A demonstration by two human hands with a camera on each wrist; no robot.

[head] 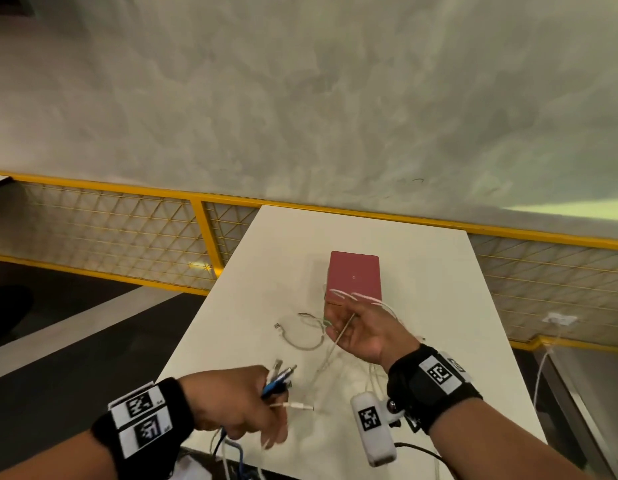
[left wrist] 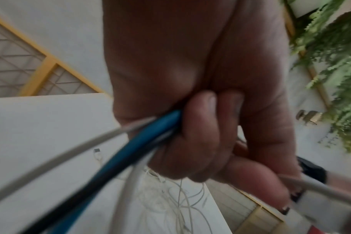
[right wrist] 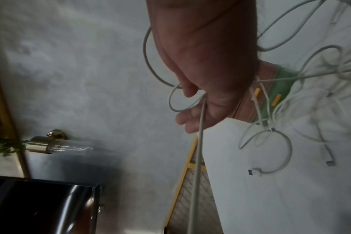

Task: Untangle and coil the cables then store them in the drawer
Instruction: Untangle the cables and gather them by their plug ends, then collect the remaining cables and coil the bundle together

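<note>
Near the table's front edge, my left hand [head: 238, 400] grips a bundle of cable ends [head: 279, 377], blue, black and white, with a white plug [head: 300, 407] sticking out below. The left wrist view shows its fingers [left wrist: 200, 126] curled round the blue cable [left wrist: 148, 137]. My right hand [head: 356, 329] is raised palm up in front of a red box [head: 354, 275]. A thin white cable [head: 347, 325] crosses its palm and loops over its fingers. In the right wrist view that white cable [right wrist: 198, 150] hangs down from the fingers [right wrist: 190, 120]. More white cable [head: 302, 346] lies loose on the table.
The white table [head: 439, 271] is narrow, with a drop to dark floor on its left. A yellow-framed mesh railing [head: 203, 233] runs behind it below a grey wall. A white socket [head: 558, 320] with a cable hangs at the right.
</note>
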